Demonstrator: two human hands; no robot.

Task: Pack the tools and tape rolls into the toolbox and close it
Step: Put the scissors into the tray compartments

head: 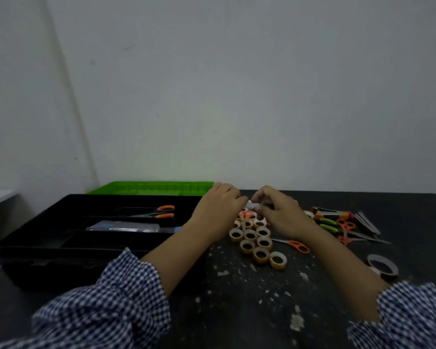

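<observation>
Trainee: Black tabletop, flecked with pale chips, grey wall behind. Where do the items lie?

Technician: At the left, the toolbox stands open, with its green lid laid back behind it. One pair of orange-handled scissors and a clear case lie in separate tray compartments. Just right of the box, the tape rolls stand clustered on the table, touching one another.

Trainee: And the hands?

Technician: Over the far end of the cluster, the left hand and right hand meet. Both curl their fingertips in and pinch a small pale piece between them. What it is cannot be told.

Trainee: How will the rolls handle?

Technician: Judged light and rigid: hollow rings with a smooth outer face. Take each across its outer wall between thumb and fingers, or hook a finger through the core. Several gathered at once are likely to slip apart. Beside the cluster, the loose scissors and, further right, the mixed tools look stiff and pointed; hold them by the handles. Apart from these, the larger grey roll lies near the right sleeve.
</observation>
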